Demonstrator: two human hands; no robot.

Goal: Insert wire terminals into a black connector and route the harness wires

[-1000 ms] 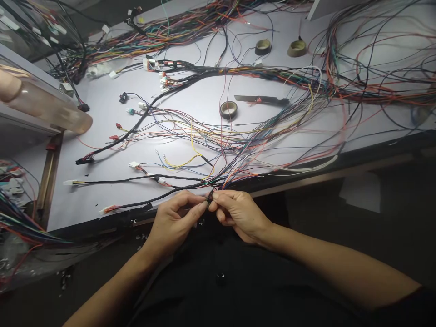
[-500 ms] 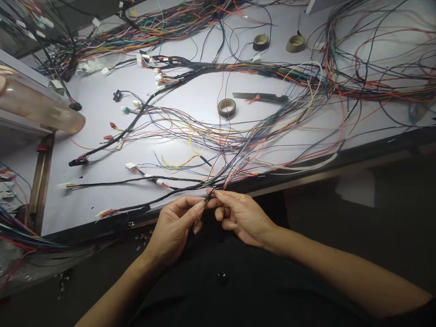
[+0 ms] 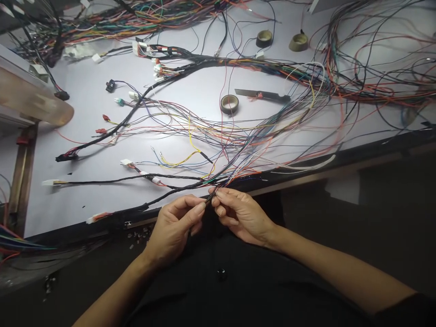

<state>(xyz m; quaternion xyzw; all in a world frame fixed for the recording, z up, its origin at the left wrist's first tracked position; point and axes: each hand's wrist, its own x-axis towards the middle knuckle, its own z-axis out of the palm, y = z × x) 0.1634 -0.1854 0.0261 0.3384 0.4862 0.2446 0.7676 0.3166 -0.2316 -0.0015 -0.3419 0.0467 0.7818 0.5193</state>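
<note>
Thumb and fingers of my left hand (image 3: pixel 180 222) pinch a thin black-wrapped wire bundle (image 3: pixel 211 196) at the near edge of the table. Close beside it, my right hand (image 3: pixel 240 211) is closed on the same bundle, just where loose coloured wires (image 3: pixel 235 170) run out toward the upper right. Whether a piece of tape is between the right fingertips I cannot make out. Just beyond my hands lie two black-wrapped branches (image 3: pixel 163 196) of the wire harness, ending in white connectors (image 3: pixel 51 182) at the left.
Past the loose wires lie a tape roll (image 3: pixel 229 105) and a black-handled knife (image 3: pixel 262 94). Two more tape rolls (image 3: pixel 264 38) sit farther back. A thick harness trunk (image 3: pixel 204 61) crosses the table, with a large wire heap (image 3: pixel 136 27) behind. A translucent cylinder (image 3: pixel 37 97) juts in from the left.
The view has shifted slightly, so the table's left side sits farther left. My right hand has turned a little around the bundle, and more of the black bundle shows between my hands.
</note>
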